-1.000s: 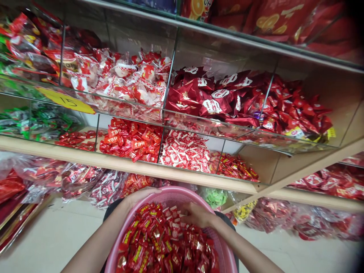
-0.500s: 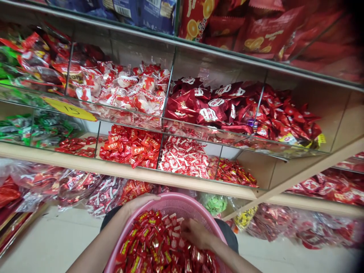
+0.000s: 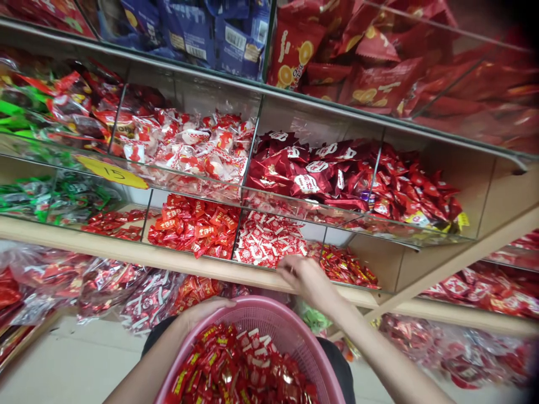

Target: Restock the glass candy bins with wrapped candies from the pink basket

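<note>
A pink plastic basket (image 3: 295,331) sits at the lower middle, filled with red wrapped candies (image 3: 236,370); several red-and-white ones lie towards its far side. My left hand (image 3: 206,310) grips the basket's left far rim, fingers over the edge. Above the far side of the basket, my right hand (image 3: 306,278) is at the wooden lip of the lowest shelf, in front of a compartment of red-and-white wrapped candies (image 3: 269,241). Its fingers are curled downward, and whatever is inside them is hidden.
Glass dividers split the shelves into compartments of wrapped sweets. A yellow "15" tag (image 3: 113,171) hangs on the middle shelf. Red packets (image 3: 202,224) and small red-yellow candies (image 3: 347,266) flank the red-and-white ones. Clear bags of candy (image 3: 147,297) lie on the floor below.
My right hand has risen out of the basket, up and forward to the lowest shelf's edge. My left hand stays on the rim. The view has tilted slightly upward.
</note>
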Action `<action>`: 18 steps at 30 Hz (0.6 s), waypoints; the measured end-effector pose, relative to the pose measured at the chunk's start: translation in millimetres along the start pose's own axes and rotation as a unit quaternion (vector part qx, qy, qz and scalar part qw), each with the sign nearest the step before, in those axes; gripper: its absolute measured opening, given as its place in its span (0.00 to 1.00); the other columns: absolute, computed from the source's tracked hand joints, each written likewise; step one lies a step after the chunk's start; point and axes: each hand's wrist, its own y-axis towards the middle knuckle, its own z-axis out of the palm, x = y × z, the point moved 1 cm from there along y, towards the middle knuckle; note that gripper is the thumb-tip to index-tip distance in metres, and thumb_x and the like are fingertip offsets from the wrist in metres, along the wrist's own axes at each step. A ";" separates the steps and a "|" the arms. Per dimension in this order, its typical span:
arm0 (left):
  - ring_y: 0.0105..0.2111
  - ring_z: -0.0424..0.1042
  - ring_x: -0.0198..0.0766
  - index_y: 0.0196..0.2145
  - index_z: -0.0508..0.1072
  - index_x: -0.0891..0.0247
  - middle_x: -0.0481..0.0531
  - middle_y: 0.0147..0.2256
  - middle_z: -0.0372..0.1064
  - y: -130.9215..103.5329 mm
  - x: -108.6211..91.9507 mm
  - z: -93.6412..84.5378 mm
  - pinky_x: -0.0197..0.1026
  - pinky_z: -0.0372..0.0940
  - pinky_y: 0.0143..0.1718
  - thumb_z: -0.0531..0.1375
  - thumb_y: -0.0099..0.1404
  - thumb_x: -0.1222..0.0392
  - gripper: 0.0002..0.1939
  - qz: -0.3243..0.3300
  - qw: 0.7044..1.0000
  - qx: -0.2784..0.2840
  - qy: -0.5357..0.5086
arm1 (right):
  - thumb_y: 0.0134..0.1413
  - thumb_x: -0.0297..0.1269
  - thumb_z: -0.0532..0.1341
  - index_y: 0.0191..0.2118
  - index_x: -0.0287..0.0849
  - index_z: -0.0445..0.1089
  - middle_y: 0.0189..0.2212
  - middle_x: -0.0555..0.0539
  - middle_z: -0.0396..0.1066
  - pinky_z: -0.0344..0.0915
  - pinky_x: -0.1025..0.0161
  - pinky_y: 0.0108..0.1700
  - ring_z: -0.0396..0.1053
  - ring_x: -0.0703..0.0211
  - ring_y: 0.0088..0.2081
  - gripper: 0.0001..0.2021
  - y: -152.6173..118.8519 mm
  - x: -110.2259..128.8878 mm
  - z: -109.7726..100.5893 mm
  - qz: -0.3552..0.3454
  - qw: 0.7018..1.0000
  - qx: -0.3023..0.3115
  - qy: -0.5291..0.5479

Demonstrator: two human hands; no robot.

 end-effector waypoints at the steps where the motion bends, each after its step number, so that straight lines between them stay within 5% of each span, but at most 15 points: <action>1: 0.37 0.72 0.44 0.36 0.76 0.67 0.54 0.34 0.76 -0.6 -0.6 0.4 0.39 0.62 0.40 0.60 0.53 0.51 0.17 0.002 1.000 0.000 0.001 | 0.56 0.35 0.52 0.35 0.42 0.67 0.33 0.46 0.70 0.57 0.66 0.35 0.67 0.59 0.34 0.07 10.1 -4.9 -9.0 0.001 0.999 -0.029 -0.021; 9: 0.38 0.71 0.45 0.37 0.75 0.71 0.55 0.33 0.76 -1.3 0.3 -0.4 0.39 0.63 0.40 0.61 0.53 0.52 0.19 0.005 1.000 -0.004 -0.015 | 0.50 0.38 0.60 0.37 0.41 0.65 0.36 0.44 0.68 0.56 0.64 0.35 0.65 0.56 0.38 0.09 48.9 -29.5 -2.2 0.001 0.995 -0.004 -0.104; 18: 0.36 0.72 0.43 0.36 0.76 0.69 0.53 0.32 0.76 0.3 0.9 -0.7 0.40 0.63 0.41 0.61 0.53 0.53 0.17 0.006 1.000 -0.006 -0.013 | 0.45 0.33 0.62 0.37 0.42 0.62 0.34 0.48 0.67 0.56 0.66 0.34 0.63 0.62 0.33 0.11 53.5 -34.4 -0.8 -0.062 0.998 -0.007 0.009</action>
